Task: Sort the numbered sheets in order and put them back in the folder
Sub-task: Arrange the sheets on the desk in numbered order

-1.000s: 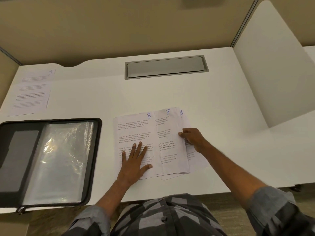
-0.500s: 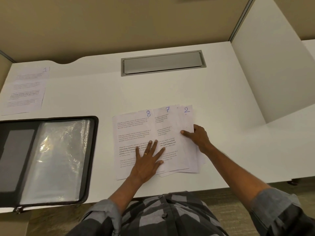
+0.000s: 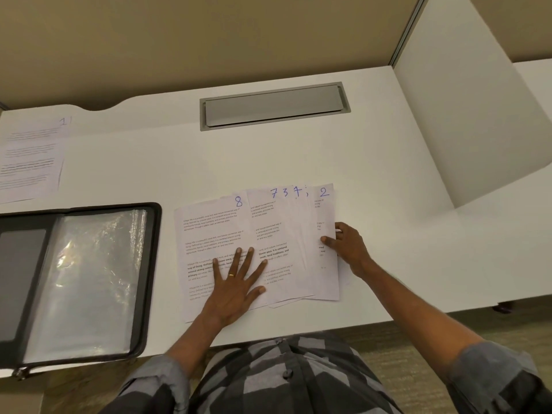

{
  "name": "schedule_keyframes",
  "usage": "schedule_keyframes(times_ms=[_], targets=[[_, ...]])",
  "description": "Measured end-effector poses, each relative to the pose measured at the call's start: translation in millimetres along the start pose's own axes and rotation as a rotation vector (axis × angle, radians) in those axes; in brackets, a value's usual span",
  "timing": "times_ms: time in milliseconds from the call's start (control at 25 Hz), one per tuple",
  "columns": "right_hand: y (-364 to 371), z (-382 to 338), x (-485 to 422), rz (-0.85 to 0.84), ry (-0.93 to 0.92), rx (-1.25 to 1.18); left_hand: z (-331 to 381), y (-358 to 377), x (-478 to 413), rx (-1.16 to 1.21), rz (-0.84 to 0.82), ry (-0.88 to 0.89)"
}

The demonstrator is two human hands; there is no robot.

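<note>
Several numbered sheets lie fanned out on the white desk [image 3: 388,240]. Sheet 8 [image 3: 209,234] is leftmost, sheets marked 7 and 3 [image 3: 277,222] overlap in the middle, and sheet 2 [image 3: 325,264] is at the right. My left hand [image 3: 236,285] presses flat with spread fingers on sheet 8 and the middle sheets. My right hand [image 3: 346,246] pinches the right edge of sheet 2, thumb on top. Sheet 1 [image 3: 30,156] lies alone at the far left. The black zip folder [image 3: 86,282] lies open at the left, a clear plastic sleeve showing.
A grey cable hatch [image 3: 274,106] is set into the desk at the back. A white side panel [image 3: 466,115] walls off the right. A beige partition runs behind. The desk's front edge is close to my body.
My right hand has drawn sheet 2 further right, fanning the pile so that more numbers show. My left hand has shifted right across the pile. The view has tilted slightly.
</note>
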State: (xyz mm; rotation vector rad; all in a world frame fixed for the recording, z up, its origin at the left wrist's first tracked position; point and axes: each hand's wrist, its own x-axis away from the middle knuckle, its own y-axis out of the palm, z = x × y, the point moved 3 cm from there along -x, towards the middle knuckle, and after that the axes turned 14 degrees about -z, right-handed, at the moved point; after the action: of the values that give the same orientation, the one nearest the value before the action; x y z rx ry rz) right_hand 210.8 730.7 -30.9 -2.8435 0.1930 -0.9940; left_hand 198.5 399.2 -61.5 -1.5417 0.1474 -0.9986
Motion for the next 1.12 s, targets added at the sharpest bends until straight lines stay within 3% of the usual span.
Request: schedule_keyframes(times_ms=[160,520,800,1120], targets=[[0.3,7.8,6.6,-0.037,0.001,0.056,17.2,-19.3,-9.3,-0.001,0.053,-0.006],[-23.0,19.8,16.7,0.017,0.001,0.088,7.4,1.0,-5.7,-0.044,-0.033,-0.011],[-38.2,18.9,27.7,0.063,-0.054,0.296,-2.2,-3.9,1.4,0.045,-0.004,-0.075],[-85.6,24.3,41.0,0.091,-0.052,-0.036,27.5,-25.3,-14.6,0.104,0.022,-0.043]])
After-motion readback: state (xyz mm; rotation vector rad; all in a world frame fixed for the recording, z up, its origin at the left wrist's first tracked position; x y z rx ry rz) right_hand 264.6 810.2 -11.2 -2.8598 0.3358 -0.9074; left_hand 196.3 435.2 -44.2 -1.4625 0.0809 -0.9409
